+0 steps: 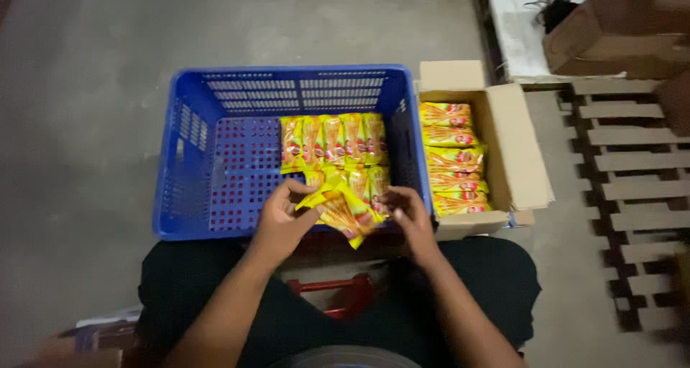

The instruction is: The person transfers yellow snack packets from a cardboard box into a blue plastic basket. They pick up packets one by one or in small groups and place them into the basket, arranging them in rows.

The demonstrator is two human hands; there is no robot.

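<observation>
A blue slotted plastic crate [215, 159] sits on the concrete floor [79, 88] just in front of the seated person's knees, and everything else is placed around it. Inside the crate, against its far right portion, a row of yellow snack packets [333, 139] stands on edge, packed side by side so they take little room; a second, shorter row is started just nearer the person, still inside the crate's right half. The crate's left half shows bare perforated bottom.

Over the crate's near wall, the left hand [282, 217] pinches the left end of a small bunch of yellow packets [343, 211] between thumb and fingers, the fingers curled. The right hand [410, 208] closes on the bunch's right end, fingers bent around it, so the packets are squared between both hands and held tilted, just above the second row.

Touching the crate's right wall stands an open cardboard box [514, 149], flaps folded out, with more of the same packets [449, 159] stacked flat inside, within easy reach of the right hand. Right of that box lies a wooden slatted pallet [632, 188]. Near the person's lap, on the crate's near side, part of a red stool [338, 292] shows between dark trouser legs.
</observation>
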